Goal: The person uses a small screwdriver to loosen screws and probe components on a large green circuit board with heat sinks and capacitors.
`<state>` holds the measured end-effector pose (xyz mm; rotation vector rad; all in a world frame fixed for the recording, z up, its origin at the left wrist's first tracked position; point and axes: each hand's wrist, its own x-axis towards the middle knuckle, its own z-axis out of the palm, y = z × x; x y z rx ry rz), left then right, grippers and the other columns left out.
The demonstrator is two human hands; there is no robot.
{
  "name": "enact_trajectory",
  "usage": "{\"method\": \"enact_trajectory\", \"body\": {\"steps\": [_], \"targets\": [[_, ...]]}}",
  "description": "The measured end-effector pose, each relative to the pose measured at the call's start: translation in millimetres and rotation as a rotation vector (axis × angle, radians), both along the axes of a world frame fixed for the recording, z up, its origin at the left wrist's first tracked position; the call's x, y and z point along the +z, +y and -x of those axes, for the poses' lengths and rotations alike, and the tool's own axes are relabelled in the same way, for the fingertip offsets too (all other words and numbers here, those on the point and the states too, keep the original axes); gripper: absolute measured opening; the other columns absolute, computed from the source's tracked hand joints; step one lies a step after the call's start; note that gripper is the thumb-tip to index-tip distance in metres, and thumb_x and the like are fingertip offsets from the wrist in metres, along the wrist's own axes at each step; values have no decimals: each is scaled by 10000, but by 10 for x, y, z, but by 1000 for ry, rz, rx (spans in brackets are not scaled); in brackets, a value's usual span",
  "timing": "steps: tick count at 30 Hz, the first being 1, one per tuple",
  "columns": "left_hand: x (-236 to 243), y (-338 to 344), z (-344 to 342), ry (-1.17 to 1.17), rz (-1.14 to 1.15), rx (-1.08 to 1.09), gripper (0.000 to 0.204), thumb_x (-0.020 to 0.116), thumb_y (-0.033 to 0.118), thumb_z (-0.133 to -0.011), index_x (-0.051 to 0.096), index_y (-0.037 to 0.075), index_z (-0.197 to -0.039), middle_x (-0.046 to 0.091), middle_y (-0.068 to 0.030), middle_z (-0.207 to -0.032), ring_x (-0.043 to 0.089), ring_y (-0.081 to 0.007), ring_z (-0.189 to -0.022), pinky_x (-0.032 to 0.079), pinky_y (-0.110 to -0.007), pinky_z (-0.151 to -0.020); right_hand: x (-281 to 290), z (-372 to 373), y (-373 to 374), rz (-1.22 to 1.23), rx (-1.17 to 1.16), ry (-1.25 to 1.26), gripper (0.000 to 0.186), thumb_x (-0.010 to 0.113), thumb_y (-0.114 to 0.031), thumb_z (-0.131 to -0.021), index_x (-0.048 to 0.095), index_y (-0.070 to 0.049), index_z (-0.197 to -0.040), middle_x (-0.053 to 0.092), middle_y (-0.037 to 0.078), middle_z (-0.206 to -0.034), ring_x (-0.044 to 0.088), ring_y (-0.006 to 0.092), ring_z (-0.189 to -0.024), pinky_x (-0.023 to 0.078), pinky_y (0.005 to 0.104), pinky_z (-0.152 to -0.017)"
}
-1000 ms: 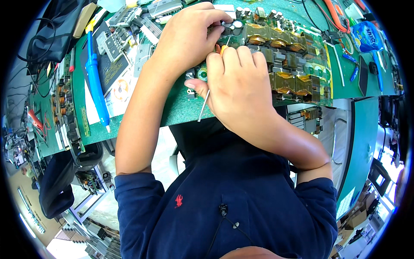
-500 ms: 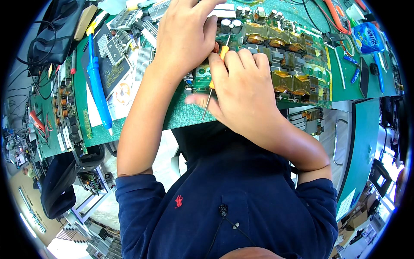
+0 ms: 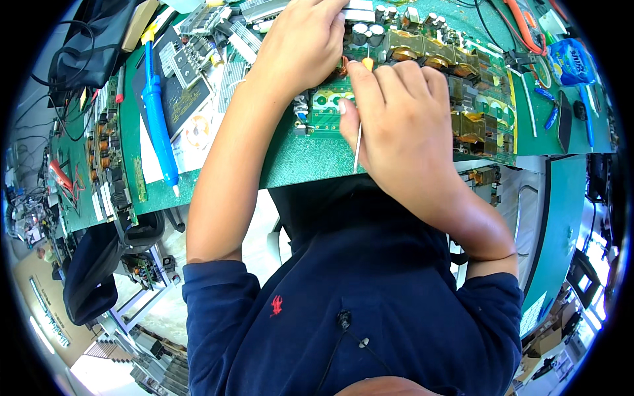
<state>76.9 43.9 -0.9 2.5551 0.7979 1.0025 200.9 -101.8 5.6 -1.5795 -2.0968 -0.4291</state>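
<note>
My right hand [image 3: 406, 112] is closed round a screwdriver [image 3: 358, 148]; a bit of its yellow handle shows above the knuckles. Its thin metal shaft sticks out beneath the thumb, toward the bench's near edge. The far end of the tool points at a pair of round capacitors [image 3: 368, 33] on a green circuit board [image 3: 330, 119]. My left hand [image 3: 307, 46] lies over the board's far left part, next to a pale metal heat sink [image 3: 360, 10] and a small copper coil. Most of its fingertips are hidden or cut off by the upper edge.
Left of my arm lies a blue solder sucker [image 3: 153, 112] on white paper, with loose heat sinks [image 3: 181, 63] behind it. To the right are orange-handled pliers [image 3: 525, 26], a blue packet [image 3: 568, 61] and a black flat object [image 3: 564, 122]. Another component strip [image 3: 105, 152] runs along the left.
Both hands have shifted right, my right hand more so. The screwdriver stands straighter across the view, and more of its yellow handle is covered by my fingers. The whole view has shifted slightly.
</note>
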Motion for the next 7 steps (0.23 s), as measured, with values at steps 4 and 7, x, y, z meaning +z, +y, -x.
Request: {"method": "enact_trajectory", "body": {"steps": [4,7], "targets": [[-44,71,36,21,0,-28,279,523,58,-980,604,-63,-1218,605,-252,-1152,580,-435,-1108,478,-462,-973,14,18,-24,0,-14,-42,356,693,-261,-881,706,23,-1096,605,100,-899,562,255,-910,441,419,-849],[-113,126,30,55,-8,-5,312,542,69,-975,578,-58,-1258,579,-261,-1192,564,-433,-1134,468,-467,-985,-20,33,-47,7,-30,-137,411,696,-274,-885,708,18,-1174,611,94,-909,563,260,-949,447,445,-858]]}}
